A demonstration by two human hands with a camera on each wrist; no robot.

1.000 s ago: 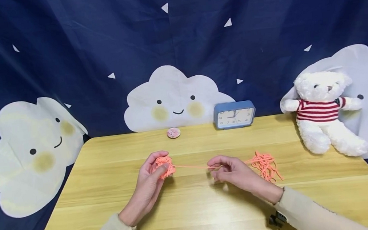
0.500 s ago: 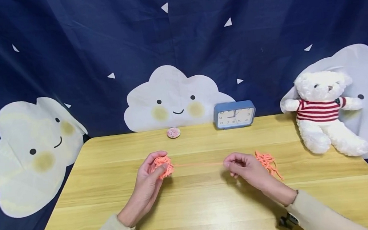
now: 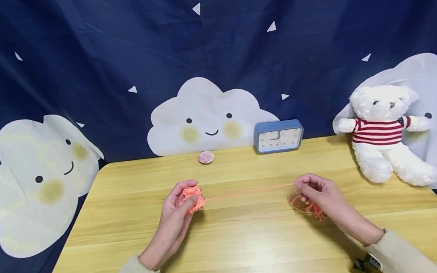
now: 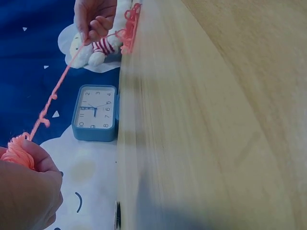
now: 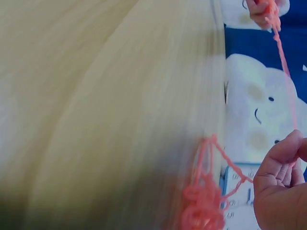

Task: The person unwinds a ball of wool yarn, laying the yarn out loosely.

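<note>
My left hand (image 3: 176, 218) grips a small bundle of coral yarn (image 3: 193, 199) between thumb and fingers. From it a strand of yarn (image 3: 246, 191) stretches across to my right hand (image 3: 321, 192), which pinches it between thumb and forefinger. In the left wrist view, small kinks show along the taut strand (image 4: 50, 103). A loose tangle of the same yarn (image 3: 313, 208) lies below my right hand, partly hidden by it. The right wrist view shows loops of that tangle (image 5: 204, 206), with one line running up to the pinching fingers.
A blue alarm clock (image 3: 278, 136) and a round pink patterned disc (image 3: 206, 157) stand along the back of the wooden table (image 3: 232, 248). At the right back sits a white teddy bear (image 3: 378, 135) in a striped shirt. A dark blue cloud-print curtain (image 3: 116, 41) hangs behind.
My right hand has moved right, away from the left, lengthening the stretched strand. It now overlaps the loose tangle, whose loops have shifted left. My left hand has stayed nearly still.
</note>
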